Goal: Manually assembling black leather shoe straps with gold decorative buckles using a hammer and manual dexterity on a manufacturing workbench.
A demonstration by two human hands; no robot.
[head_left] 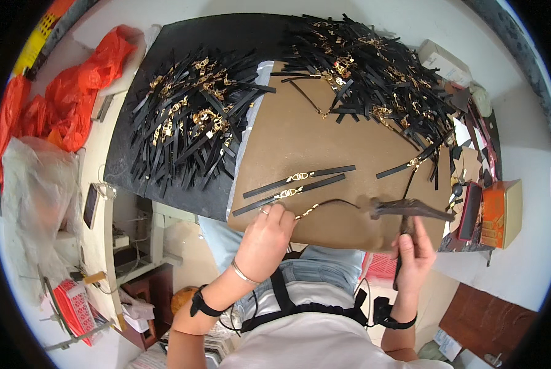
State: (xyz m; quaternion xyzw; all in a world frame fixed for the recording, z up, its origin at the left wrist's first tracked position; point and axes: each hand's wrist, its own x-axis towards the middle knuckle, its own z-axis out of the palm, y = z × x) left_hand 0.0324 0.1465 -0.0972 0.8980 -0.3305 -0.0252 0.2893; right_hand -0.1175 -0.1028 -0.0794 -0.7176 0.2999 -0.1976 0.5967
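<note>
My left hand, with a ring and a bracelet on it, is closed on one end of a thin black strap with gold chain-like hardware. The strap curves to the right over a brown work mat. In my right hand is a hammer, gripped by its dark handle. Its head is slightly blurred and hangs over the mat near the strap's far tip. Just beyond my left hand, two black straps with gold buckles lie side by side. Another strap rests farther right.
A heap of black straps with gold hardware covers the dark table at left. A larger heap spreads across the far right. An orange box and a dark red case stand at the right edge. Red plastic bags hang at left.
</note>
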